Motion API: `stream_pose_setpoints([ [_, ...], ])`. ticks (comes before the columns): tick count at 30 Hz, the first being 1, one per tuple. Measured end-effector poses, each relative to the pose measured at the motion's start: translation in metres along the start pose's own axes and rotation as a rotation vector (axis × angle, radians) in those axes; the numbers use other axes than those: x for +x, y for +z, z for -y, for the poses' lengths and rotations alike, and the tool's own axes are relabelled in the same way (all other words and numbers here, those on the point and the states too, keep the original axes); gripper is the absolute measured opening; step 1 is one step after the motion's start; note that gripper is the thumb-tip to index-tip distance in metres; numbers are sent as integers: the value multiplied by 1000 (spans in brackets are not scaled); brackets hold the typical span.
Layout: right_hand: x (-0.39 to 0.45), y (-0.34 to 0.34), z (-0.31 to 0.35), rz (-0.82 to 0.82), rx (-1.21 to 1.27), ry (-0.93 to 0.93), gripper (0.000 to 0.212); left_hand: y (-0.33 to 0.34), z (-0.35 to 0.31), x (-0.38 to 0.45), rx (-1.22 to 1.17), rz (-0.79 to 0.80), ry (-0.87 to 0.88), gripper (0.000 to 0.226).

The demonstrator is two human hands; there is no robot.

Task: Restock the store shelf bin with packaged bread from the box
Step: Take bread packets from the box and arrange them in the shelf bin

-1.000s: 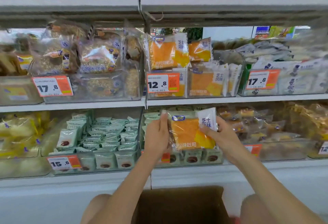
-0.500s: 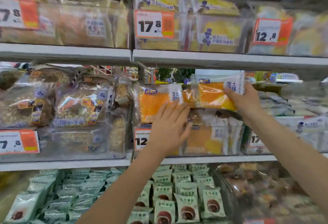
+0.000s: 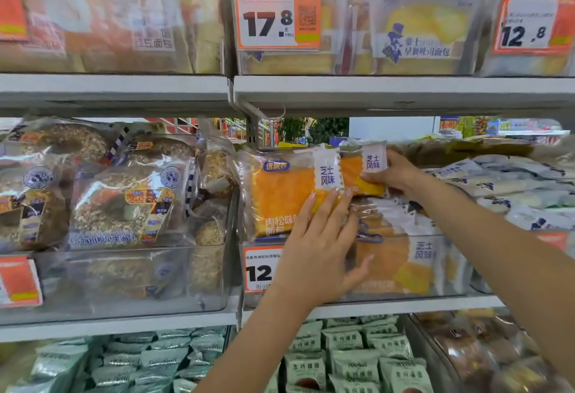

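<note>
Overhead, the upper shelf (image 3: 404, 91) leaves you an open gap above the clear bin (image 3: 404, 283) on the middle shelf. Your left hand (image 3: 317, 255) lies flat, fingers straight, against the front bread pack (image 3: 280, 196) standing over the bin's front edge. Just behind, your right hand (image 3: 395, 175) grips a second pack (image 3: 364, 171) by its right end, above the bin's stock.

We read "17.8" on the orange price tag (image 3: 277, 19) on the top shelf, and "12.8" on another tag (image 3: 533, 24) to its right. Below the first, a partly covered tag (image 3: 259, 268) shows "12". Below it too, an orange bread pack (image 3: 280, 193) reads "芝士风味" and "肉松味".
</note>
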State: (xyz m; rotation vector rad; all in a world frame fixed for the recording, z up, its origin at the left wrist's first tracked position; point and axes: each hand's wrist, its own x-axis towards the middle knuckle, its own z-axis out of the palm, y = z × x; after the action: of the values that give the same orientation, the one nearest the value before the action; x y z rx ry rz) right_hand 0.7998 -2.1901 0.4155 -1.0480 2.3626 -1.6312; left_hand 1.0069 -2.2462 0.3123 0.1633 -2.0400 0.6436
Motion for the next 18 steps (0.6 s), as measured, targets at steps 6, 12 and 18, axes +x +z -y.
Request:
stream_pose_setpoints([
  [6, 0, -2, 3, -116, -164, 30, 75, -1, -1, 0, 6, 21, 4, 58],
  [12, -11, -11, 11, -202, -240, 76, 85, -2, -1, -1, 3, 47, 5, 60],
  [18, -84, -28, 1, -364, -294, -189, 58, -7, -2, -4, -75, 60, 18, 56],
])
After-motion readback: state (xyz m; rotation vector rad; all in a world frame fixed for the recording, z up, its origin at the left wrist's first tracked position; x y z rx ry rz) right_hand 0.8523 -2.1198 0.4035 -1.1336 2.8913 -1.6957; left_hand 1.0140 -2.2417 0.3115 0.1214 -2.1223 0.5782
